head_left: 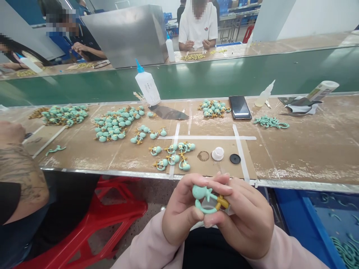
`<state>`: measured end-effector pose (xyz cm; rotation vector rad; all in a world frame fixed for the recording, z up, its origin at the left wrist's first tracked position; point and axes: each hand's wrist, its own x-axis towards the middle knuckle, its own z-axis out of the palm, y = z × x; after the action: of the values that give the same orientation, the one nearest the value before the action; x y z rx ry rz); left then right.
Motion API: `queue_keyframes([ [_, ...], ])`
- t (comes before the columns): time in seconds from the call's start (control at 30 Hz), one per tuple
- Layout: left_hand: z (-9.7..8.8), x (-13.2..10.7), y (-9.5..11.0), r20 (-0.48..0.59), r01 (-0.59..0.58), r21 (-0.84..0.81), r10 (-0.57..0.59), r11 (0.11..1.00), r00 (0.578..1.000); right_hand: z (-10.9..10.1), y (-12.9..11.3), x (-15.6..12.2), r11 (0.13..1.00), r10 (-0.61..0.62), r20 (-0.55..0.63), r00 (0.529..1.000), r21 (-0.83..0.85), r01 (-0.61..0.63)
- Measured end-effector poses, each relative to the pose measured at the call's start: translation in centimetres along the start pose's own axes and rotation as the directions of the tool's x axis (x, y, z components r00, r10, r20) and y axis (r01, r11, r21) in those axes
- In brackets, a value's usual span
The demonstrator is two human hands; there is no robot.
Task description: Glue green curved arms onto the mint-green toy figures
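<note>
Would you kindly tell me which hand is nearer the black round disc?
Right. The right hand is below the black round disc; the left hand is farther away, below and to its left.

And here we were, the workbench (305, 164) dead ahead at twelve, with a moulded figure (206, 198) pinched between the left hand (179, 213) and the right hand (246, 218), just short of its near edge! On that bench, a big batch of figures (112, 125) sat at eleven, a smaller cluster (213, 108) at twelve, a phone (240, 107) right beside it, and loose strands (270, 121) at one. Nearer in, a cap (217, 153) lay between a ring (203, 156) and a disc (235, 158). A squeeze bottle (147, 86) stood along the back edge, a bin (308, 228) sat low at four, and a stool (95, 220) stood at eight!
</note>
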<state>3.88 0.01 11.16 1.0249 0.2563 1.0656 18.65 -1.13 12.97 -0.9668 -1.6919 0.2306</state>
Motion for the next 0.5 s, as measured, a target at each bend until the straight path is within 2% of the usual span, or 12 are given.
queue_keyframes([
  [0.5,0.02,-0.12,0.01,0.022,0.035,-0.029,-0.034,0.999,0.999,-0.49,-0.01,-0.38,0.999,-0.034,0.030,0.999,-0.006,0.034],
])
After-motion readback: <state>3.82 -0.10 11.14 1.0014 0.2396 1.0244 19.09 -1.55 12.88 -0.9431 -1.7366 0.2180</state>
